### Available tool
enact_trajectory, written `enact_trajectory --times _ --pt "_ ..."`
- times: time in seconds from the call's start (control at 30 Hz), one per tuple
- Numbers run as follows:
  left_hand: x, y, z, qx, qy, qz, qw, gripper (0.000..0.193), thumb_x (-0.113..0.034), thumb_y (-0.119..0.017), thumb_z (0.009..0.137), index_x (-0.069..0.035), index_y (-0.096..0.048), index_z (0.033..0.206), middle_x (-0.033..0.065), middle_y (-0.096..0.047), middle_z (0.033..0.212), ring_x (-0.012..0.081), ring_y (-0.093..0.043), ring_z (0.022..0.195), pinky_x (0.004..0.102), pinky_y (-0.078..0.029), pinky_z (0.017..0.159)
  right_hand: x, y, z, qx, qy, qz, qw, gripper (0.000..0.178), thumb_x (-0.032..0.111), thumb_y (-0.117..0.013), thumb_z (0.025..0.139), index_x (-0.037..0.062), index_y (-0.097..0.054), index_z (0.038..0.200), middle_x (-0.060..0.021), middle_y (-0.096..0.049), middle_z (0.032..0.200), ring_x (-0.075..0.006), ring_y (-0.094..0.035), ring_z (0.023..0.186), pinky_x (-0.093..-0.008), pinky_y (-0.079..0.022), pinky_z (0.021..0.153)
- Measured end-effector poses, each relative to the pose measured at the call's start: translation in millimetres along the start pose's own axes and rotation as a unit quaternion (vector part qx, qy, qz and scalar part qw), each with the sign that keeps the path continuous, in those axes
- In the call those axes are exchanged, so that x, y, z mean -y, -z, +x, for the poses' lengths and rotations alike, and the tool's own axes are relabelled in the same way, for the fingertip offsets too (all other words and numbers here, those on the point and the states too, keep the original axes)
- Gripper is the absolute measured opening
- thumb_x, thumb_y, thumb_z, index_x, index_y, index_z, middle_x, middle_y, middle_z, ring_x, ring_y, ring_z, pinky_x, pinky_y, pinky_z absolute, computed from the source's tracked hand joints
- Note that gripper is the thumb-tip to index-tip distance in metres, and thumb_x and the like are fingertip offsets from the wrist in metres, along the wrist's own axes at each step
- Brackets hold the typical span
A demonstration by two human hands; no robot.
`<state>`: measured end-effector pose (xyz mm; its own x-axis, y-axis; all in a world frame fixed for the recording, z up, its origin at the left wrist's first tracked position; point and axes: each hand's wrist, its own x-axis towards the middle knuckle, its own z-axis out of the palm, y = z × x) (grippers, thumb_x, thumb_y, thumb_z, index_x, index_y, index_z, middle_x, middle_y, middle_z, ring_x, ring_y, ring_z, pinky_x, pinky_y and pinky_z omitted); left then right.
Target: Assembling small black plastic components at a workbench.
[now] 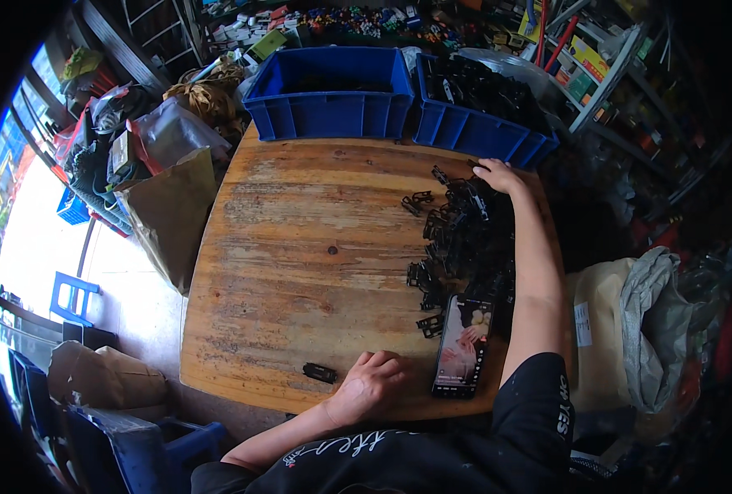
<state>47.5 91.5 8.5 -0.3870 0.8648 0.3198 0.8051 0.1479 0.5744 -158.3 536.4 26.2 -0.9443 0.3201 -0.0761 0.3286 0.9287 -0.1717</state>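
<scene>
My left hand (371,385) rests on the front edge of the wooden table, its fingers curled under, and whatever they may hold is hidden. Just left of it lies a single small black clip-like part (320,373). My right arm reaches far across the table. At its end my right hand (500,176) is open, fingers apart, over the far end of a heap of black clip-like parts (456,235). A phone (462,346) with a lit screen lies between my arms, against the heap's near end.
Two blue plastic bins stand at the table's (300,247) far edge: the left bin (329,115) has dark contents low inside, the right bin (473,136) is heaped with black parts. Bags and a cardboard piece (168,214) crowd the left; a sack (650,329) stands at right.
</scene>
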Motion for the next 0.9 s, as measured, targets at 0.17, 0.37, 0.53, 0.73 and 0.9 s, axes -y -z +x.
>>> enact_trajectory --times 0.17,0.37,0.53,0.73,0.9 --pt "-1.9 -5.4 -8.7 0.004 0.002 0.028 1.000 0.031 -0.013 -0.062 0.070 -0.011 -0.062 0.101 0.0037 -0.058 0.108 0.0221 -0.052 0.098 0.0333 -0.041 0.080 25.8 26.5 -46.2 0.072 0.058 0.106 0.990 0.048 0.040 -0.048 0.089 0.0056 -0.051 0.122 -0.0163 -0.049 0.126 -0.0290 -0.044 0.119 -0.0381 -0.031 0.102" --pt "-1.9 1.8 -12.2 -0.001 -0.004 0.004 1.000 0.037 -0.012 -0.060 0.066 -0.009 -0.060 0.103 0.0057 -0.058 0.108 0.0243 -0.053 0.098 0.0356 -0.042 0.082 34.3 50.6 -158.4 -0.174 0.101 0.149 0.968 0.033 0.024 -0.059 0.086 0.0068 -0.057 0.115 -0.0076 -0.058 0.108 -0.0176 -0.055 0.086 -0.0282 -0.044 0.077" --pt "-4.5 42.2 -26.0 -0.260 -0.059 -0.032 0.963 0.019 -0.003 -0.060 0.070 -0.003 -0.064 0.089 0.0077 -0.064 0.093 0.0239 -0.060 0.086 0.0326 -0.048 0.075 23.9 73.2 -279.0 -0.164 -0.030 0.278 0.946 0.033 0.019 -0.055 0.090 0.0025 -0.054 0.119 -0.0084 -0.060 0.107 -0.0122 -0.053 0.096 -0.0250 -0.041 0.086" --pt "35.0 68.7 -90.0 -0.443 0.268 -0.024 0.855 0.009 0.000 -0.059 0.080 -0.001 -0.064 0.088 0.0100 -0.065 0.087 0.0187 -0.061 0.081 0.0278 -0.047 0.073 132.9 26.7 -378.1 -0.366 0.038 0.394 0.843 0.026 0.015 -0.050 0.092 -0.0026 -0.058 0.109 -0.0121 -0.059 0.110 -0.0164 -0.056 0.096 -0.0265 -0.042 0.087" --pt "32.5 52.6 -106.1 -0.385 0.242 0.105 0.884 0.009 0.000 -0.061 0.077 -0.002 -0.064 0.084 0.0115 -0.063 0.081 0.0233 -0.061 0.076 0.0297 -0.047 0.069 252.6 -55.7 -377.3 -0.119 0.320 0.309 0.888 0.037 0.014 -0.066 0.078 0.0065 -0.058 0.113 -0.0136 -0.053 0.118 -0.0273 -0.051 0.104 -0.0360 -0.041 0.090"
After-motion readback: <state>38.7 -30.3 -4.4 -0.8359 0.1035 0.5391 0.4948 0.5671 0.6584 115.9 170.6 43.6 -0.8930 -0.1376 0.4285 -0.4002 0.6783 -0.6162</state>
